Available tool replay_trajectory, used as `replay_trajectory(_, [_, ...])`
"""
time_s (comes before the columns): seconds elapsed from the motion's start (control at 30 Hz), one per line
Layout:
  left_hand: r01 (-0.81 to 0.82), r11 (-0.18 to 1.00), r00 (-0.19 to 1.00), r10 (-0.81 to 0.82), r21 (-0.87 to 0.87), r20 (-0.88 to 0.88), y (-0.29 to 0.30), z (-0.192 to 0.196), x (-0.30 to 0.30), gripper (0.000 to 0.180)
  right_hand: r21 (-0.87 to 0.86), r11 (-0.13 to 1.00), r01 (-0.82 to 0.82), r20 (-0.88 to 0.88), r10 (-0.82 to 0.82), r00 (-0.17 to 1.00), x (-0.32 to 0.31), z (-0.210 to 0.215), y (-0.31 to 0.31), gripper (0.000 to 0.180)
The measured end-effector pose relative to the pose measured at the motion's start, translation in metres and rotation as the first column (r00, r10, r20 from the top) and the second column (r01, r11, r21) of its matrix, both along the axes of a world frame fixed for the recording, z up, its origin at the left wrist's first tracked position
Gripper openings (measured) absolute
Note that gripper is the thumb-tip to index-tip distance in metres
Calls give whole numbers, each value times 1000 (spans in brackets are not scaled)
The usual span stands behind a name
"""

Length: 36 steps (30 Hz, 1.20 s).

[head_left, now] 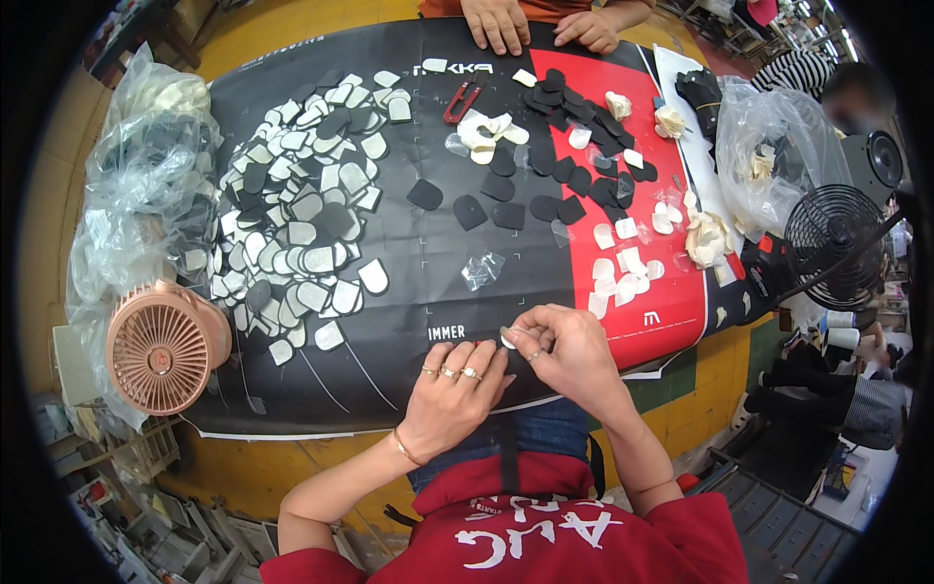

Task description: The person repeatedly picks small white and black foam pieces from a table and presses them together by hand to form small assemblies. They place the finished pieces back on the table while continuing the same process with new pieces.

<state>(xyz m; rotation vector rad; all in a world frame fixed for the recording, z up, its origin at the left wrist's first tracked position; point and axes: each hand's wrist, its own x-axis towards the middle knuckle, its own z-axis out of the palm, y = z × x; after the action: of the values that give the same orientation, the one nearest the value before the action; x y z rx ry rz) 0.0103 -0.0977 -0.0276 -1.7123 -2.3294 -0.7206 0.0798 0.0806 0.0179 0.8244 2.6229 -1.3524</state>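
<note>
White piece: 1 small white piece (pixel 507 340), partly covered by fingertips, is held up near the close edge of the black-and-red sheet (pixel 530 287), right of the pink fan (pixel 161 350).
Right hand: the right hand (pixel 569 355), farther from the pink fan, pinches the piece between thumb and forefinger.
Left hand: the left hand (pixel 455 389), on the side toward the pink fan, has bent fingers beside the piece; whether they grip it too cannot be told, its thumb being mostly hidden.
Rounded pieces: a black-and-white pile (pixel 321 206) spreads beyond and right of the pink fan; black pieces (pixel 506 214) lie farther right.
Clear bags: plastic bags (pixel 146 185) bulge just beyond the pink fan, contents blurred by folds; 1 clear bag (pixel 803 131), far right of the pink fan, shows cream and dark items, hard to make out.
Far edge: 2 hands of a co-worker (pixel 495 24), well beyond the pink fan, rest on the sheet, the body cut off by the frame.
</note>
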Motion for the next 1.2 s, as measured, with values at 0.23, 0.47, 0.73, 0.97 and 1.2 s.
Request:
replay_trajectory(0.23, [30,999,998,-32,24,62,-1,4,-11,35,67,998,-7,-22,8,1000,1,0,-3,21])
replay_trajectory(0.47, [51,997,999,-52,-58,-12,2,8,-13,38,127,992,-1,-73,10,997,3,-3,-8,21])
replay_trajectory(0.73, [75,994,997,-76,-80,-8,3,8,-16,40,223,975,10,-97,12,995,7,-2,-5,23])
replay_trajectory(0.97, [95,992,995,-96,-89,-15,3,10,-16,39,295,953,72,-207,-10,978,7,-10,-12,22])
replay_trajectory(1.2, [114,989,993,-114,-98,3,3,10,-16,39,388,916,107,-249,-7,968,8,-19,-17,20])
